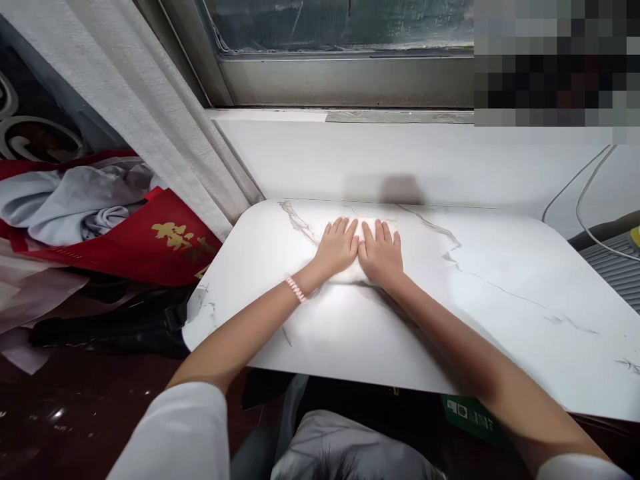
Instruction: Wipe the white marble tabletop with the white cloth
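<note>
I have both hands laid flat, palms down, on a pale, soft-looking cloth (353,273) near the far edge of the white table (510,280), roughly midway along my side of it. My left hand (337,248) covers the cloth's left part, and my right hand (383,255) covers its right part; my thumbs meet or nearly meet between them. Neither hand is closed around anything: my fingers are extended, slightly apart, and point toward the wall (310,157). I cannot tell how many layers the cloth has, since my hands hide much of it. A pink and white bracelet (295,288) circles my left wrist. The table has grey, marble-like veins. Beyond it, the wall rises to a window (345,30). To the left, a light curtain (155,100) hangs beside a red bag (135,243) holding grey clothes (75,200). Thin cables (579,200) run down at the right, beyond the table's edge.
</note>
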The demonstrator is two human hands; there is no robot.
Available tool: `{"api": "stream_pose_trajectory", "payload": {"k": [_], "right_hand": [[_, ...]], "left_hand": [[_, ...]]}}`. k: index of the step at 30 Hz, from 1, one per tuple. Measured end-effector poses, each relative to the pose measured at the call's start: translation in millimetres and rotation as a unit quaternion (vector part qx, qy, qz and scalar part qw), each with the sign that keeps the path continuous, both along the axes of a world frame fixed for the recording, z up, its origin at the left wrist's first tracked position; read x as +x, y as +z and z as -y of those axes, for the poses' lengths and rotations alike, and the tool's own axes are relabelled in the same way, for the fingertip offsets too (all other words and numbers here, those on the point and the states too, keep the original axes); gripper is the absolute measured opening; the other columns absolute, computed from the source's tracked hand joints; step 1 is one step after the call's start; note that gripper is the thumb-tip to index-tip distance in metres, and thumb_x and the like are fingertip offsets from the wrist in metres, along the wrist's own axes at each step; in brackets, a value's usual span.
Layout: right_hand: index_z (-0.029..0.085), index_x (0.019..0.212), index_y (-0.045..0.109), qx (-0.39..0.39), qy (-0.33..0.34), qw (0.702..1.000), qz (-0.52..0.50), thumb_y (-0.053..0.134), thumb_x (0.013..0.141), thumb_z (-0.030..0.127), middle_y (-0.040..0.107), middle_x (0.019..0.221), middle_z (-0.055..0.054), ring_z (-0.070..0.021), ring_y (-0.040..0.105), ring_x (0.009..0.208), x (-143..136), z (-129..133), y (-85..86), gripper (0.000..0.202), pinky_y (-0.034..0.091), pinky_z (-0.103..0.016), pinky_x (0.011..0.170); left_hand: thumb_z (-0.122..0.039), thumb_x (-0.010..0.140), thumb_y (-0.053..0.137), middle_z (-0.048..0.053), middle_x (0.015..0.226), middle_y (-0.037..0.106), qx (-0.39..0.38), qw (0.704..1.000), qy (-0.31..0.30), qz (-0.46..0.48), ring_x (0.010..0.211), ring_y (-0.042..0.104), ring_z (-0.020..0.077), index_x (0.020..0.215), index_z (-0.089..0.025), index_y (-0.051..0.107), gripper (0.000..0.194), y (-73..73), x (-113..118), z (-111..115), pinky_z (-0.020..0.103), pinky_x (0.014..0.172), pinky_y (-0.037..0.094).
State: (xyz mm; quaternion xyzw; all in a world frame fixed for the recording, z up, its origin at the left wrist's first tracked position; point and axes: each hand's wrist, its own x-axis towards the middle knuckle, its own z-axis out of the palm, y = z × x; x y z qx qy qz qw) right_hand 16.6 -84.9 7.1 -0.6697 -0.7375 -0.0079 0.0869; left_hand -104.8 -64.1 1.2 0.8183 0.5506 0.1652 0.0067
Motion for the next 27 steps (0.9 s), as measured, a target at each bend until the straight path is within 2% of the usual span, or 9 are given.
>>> {"api": "stream_pose_trajectory", "payload": {"k": [5, 8, 10, 13, 16, 18, 22, 27], "right_hand": [[0.012, 0.15, 0.035, 0.018, 0.064, 0.998, 0.008, 0.027, 0.099, 0.029, 0.032, 0.155, -0.021, -0.0337, 0.026, 0.144, -13.5, 97.1, -3.9, 0.055, 0.021, -0.055, 0.113], [0.012, 0.148, 0.039, 0.047, 0.101, 0.994, -0.004, 0.031, 0.098, 0.03, 0.033, 0.153, -0.022, -0.0353, 0.027, 0.143, -20.1, 141.4, -6.6, 0.054, 0.021, -0.056, 0.113], [0.012, 0.148, 0.04, 0.056, 0.115, 0.992, -0.013, 0.034, 0.097, 0.031, 0.035, 0.153, -0.022, -0.0353, 0.028, 0.142, -24.6, 157.5, -7.3, 0.054, 0.021, -0.056, 0.113], [0.014, 0.148, 0.04, 0.046, 0.133, 0.99, -0.015, 0.035, 0.097, 0.031, 0.035, 0.153, -0.02, -0.0345, 0.027, 0.143, -32.1, 160.2, -5.8, 0.055, 0.02, -0.056, 0.113], [0.016, 0.149, 0.039, 0.03, 0.153, 0.988, -0.008, 0.034, 0.097, 0.031, 0.034, 0.154, -0.02, -0.0346, 0.027, 0.143, -40.1, 139.9, -2.2, 0.054, 0.021, -0.056, 0.113], [0.016, 0.149, 0.038, 0.02, 0.162, 0.987, -0.003, 0.033, 0.097, 0.031, 0.034, 0.153, -0.021, -0.0349, 0.027, 0.143, -45.9, 114.7, 0.1, 0.055, 0.022, -0.056, 0.112], [0.015, 0.149, 0.037, 0.006, 0.149, 0.989, -0.012, 0.029, 0.097, 0.029, 0.035, 0.153, -0.021, -0.0337, 0.028, 0.142, -61.5, 45.2, 0.9, 0.055, 0.022, -0.055, 0.111], [0.012, 0.148, 0.037, 0.025, 0.061, 0.996, -0.055, 0.027, 0.096, 0.027, 0.034, 0.153, -0.023, -0.0354, 0.025, 0.143, -90.2, -35.0, -5.0, 0.056, 0.018, -0.06, 0.109]], "left_hand": [[-0.025, 0.098, 0.032, 0.016, 0.146, 0.045, -0.008, 1.0, 0.014, -0.009, 0.14, 0.035, 0.0309, 0.142, -0.009, 0.042, 0.047, 1.1, -22.8, 104.4, 0.05, 0.116, 0.026], [-0.025, 0.098, 0.031, 0.017, 0.148, 0.043, -0.007, 1.0, 0.014, -0.025, 0.14, 0.034, 0.032, 0.143, -0.009, 0.041, 0.049, 3.5, -35.5, 155.4, 0.052, 0.115, 0.028], [-0.025, 0.098, 0.031, 0.017, 0.148, 0.043, -0.007, 0.999, 0.013, -0.037, 0.141, 0.034, 0.0313, 0.144, -0.01, 0.04, 0.049, 5.9, -42.5, 175.8, 0.051, 0.114, 0.031], [-0.026, 0.099, 0.03, 0.018, 0.148, 0.044, -0.001, 0.998, 0.031, -0.058, 0.14, 0.037, 0.0306, 0.144, -0.011, 0.04, 0.049, 8.3, -49.4, 185.1, 0.048, 0.112, 0.034], [-0.026, 0.1, 0.029, 0.019, 0.145, 0.046, 0.005, 0.994, 0.069, -0.081, 0.138, 0.04, 0.0318, 0.141, -0.011, 0.044, 0.047, 7.2, -54.0, 170.3, 0.048, 0.112, 0.034], [-0.027, 0.1, 0.029, 0.019, 0.144, 0.048, 0.002, 0.993, 0.085, -0.084, 0.137, 0.04, 0.0324, 0.14, -0.01, 0.045, 0.046, 5.5, -58.3, 146.6, 0.049, 0.112, 0.033], [-0.027, 0.101, 0.026, 0.019, 0.143, 0.047, -0.009, 0.994, 0.075, -0.076, 0.135, 0.041, 0.0313, 0.141, -0.01, 0.042, 0.047, 5.7, -73.4, 71.4, 0.049, 0.11, 0.033], [-0.024, 0.099, 0.03, 0.015, 0.128, 0.057, 0.002, 0.996, 0.0, -0.085, 0.122, 0.051, 0.0255, 0.136, -0.014, 0.048, 0.042, 11.2, -96.7, -28.1, 0.042, 0.104, 0.039]]}}
